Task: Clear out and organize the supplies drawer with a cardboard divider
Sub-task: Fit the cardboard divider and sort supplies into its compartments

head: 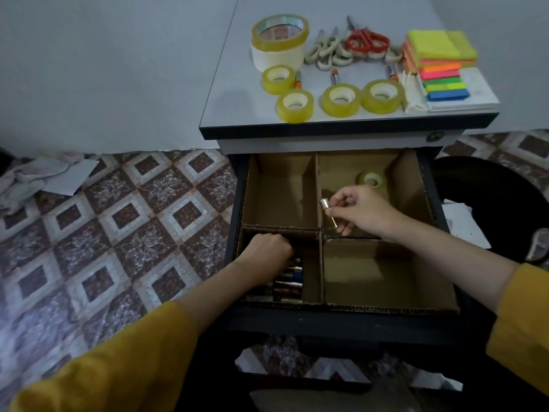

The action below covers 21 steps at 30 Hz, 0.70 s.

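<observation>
The open drawer [350, 319] holds a cardboard divider [320, 233] with four compartments. My left hand [267, 248] reaches down into the near-left compartment, fingers curled among a pile of batteries [289, 285]; its grip is hidden. My right hand [361, 212] hovers over the far-right compartment and pinches two gold-capped batteries [328, 214]. One small tape roll [371, 179] lies in that far-right compartment. The far-left and near-right compartments are bare cardboard.
On the cabinet top [237, 108] lie two stacked large tape rolls [279, 40], several small tape rolls [338, 101], scissors [367, 41], markers, sticky notes [436, 52] and a white pad. Crumpled paper [38, 179] lies on the tiled floor at left. A dark chair [490, 188] stands right.
</observation>
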### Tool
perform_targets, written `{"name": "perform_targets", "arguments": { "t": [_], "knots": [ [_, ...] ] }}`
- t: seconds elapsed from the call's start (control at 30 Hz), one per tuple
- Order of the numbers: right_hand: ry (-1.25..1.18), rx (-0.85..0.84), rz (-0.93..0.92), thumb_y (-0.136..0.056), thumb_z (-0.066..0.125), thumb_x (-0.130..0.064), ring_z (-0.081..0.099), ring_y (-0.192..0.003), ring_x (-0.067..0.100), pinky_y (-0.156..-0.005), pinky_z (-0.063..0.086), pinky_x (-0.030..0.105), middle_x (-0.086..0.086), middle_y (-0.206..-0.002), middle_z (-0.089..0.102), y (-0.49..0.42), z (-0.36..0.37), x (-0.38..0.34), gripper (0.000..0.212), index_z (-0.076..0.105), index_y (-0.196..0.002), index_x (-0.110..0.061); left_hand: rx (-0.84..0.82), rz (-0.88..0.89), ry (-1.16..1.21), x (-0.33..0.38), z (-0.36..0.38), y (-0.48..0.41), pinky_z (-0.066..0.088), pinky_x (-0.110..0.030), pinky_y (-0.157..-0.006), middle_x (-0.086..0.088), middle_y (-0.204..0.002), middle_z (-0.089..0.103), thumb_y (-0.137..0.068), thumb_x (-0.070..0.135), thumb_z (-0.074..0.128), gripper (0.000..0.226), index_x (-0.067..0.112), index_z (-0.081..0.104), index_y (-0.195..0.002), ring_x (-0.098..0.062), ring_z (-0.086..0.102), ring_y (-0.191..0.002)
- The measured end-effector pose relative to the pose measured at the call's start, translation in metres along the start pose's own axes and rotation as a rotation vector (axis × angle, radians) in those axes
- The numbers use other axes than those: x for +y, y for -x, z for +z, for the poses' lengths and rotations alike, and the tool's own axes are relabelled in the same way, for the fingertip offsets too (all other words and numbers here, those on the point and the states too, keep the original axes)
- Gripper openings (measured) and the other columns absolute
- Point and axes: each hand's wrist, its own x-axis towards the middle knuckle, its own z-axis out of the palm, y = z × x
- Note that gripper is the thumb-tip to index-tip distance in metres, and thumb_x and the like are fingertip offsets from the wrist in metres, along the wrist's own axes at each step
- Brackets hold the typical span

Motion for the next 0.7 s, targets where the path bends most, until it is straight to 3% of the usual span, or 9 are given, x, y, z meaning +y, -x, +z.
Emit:
{"name": "perform_targets", "arguments": {
  "t": [0.3, 0.47, 0.53, 0.6, 0.7],
  "knots": [
    [0.022, 0.019, 0.007, -0.087, 0.062, -0.006, 0.059, -0.056, 0.012, -0.047, 0.051, 0.017, 0.006, -0.082, 0.06, 0.006, -0.003, -0.004, 0.008, 0.057, -0.087, -0.012, -0.034, -0.025, -0.061, 0.01, -0.01, 0.003, 0.041, -0.028, -0.068, -0.007, -0.103, 0.065, -0.096, 0.013, 0.045, 0.023, 0.011, 0.066, -0.103, -0.024, 0.062, -0.092],
    [0.034, 0.026, -0.016, -0.086, 0.062, -0.007, 0.06, -0.056, 0.012, -0.046, 0.05, 0.016, 0.005, -0.081, 0.061, 0.014, -0.007, -0.01, 0.008, 0.058, -0.087, -0.013, 0.028, 0.002, 0.007, -0.002, -0.018, 0.02, 0.051, -0.034, -0.082, -0.003, -0.111, 0.065, -0.095, 0.023, 0.047, 0.027, 0.019, 0.066, -0.114, -0.022, 0.061, -0.099],
    [0.022, 0.031, -0.042, -0.085, 0.063, -0.006, 0.059, -0.056, 0.013, -0.045, 0.049, 0.016, 0.005, -0.08, 0.061, 0.02, -0.01, -0.016, 0.008, 0.058, -0.087, -0.012, 0.175, 0.039, 0.105, -0.01, -0.026, 0.035, 0.052, -0.033, -0.082, 0.0, -0.109, 0.067, -0.093, 0.022, 0.051, 0.026, 0.021, 0.068, -0.112, -0.018, 0.063, -0.098],
    [0.051, 0.034, -0.074, -0.084, 0.064, -0.006, 0.06, -0.056, 0.013, -0.045, 0.05, 0.016, 0.005, -0.08, 0.062, 0.025, -0.012, -0.025, 0.009, 0.059, -0.087, -0.012, 0.431, 0.071, 0.215, -0.019, -0.03, 0.051, 0.056, -0.031, -0.077, -0.001, -0.098, 0.071, -0.088, 0.015, 0.059, 0.018, 0.015, 0.072, -0.101, -0.016, 0.066, -0.089],
    [0.213, 0.031, -0.14, -0.084, 0.066, -0.01, 0.063, -0.058, 0.011, -0.051, 0.053, 0.02, 0.002, -0.083, 0.064, 0.03, -0.008, -0.039, 0.011, 0.06, -0.085, -0.019, 0.723, -0.079, 0.307, -0.037, -0.024, 0.06, 0.055, -0.03, -0.079, -0.008, -0.101, 0.069, -0.085, 0.007, 0.061, 0.02, 0.005, 0.07, -0.103, -0.02, 0.066, -0.091]
  ]
}}
